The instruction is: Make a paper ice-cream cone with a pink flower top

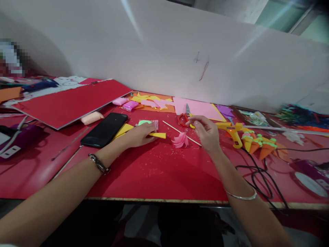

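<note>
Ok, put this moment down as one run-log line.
left hand: over yellow strip | right hand: at scissors, contact unclear | between hands: pink flower, stick | far right: glue gun

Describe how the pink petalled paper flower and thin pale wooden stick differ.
The pink paper flower has curved, pointed petals; the pale wooden stick is straight and slender. The flower is pink, the stick beige. The stick is longer than the flower. Both lie on the red tabletop.

Glue gun (234, 134) and scissors (187, 110) suggest a craft workshop.
</note>
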`<action>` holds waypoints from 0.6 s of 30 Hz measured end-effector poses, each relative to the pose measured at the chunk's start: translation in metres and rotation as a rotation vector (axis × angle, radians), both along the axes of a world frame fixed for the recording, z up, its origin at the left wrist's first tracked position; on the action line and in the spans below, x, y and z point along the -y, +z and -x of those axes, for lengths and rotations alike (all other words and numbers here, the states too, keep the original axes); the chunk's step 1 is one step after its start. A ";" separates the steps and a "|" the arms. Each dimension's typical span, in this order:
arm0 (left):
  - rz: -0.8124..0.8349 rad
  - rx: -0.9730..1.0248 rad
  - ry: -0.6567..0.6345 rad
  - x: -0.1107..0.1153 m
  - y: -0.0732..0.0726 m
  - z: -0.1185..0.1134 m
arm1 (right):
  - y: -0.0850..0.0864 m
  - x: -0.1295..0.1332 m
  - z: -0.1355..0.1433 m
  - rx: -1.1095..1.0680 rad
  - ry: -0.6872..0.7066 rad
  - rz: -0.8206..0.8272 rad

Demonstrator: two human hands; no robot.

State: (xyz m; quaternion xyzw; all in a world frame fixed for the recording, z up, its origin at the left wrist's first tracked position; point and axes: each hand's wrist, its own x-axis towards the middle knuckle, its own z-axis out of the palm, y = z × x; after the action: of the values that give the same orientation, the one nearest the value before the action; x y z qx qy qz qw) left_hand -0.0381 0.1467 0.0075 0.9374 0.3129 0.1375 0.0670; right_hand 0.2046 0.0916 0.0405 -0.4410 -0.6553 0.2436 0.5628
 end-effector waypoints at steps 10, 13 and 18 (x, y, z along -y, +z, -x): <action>0.020 0.006 -0.071 0.002 0.006 0.001 | 0.002 -0.004 -0.003 0.088 -0.126 -0.167; 0.031 0.016 -0.071 0.002 0.004 0.001 | 0.003 -0.005 -0.008 0.131 -0.198 -0.197; 0.043 0.003 -0.063 0.001 0.003 0.001 | 0.004 -0.006 -0.013 0.176 -0.261 -0.235</action>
State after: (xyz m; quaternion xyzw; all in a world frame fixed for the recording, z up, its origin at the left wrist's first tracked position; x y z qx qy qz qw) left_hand -0.0392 0.1462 0.0110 0.9450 0.2858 0.1300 0.0919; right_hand 0.2179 0.0979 0.0442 -0.4730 -0.6633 0.0507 0.5778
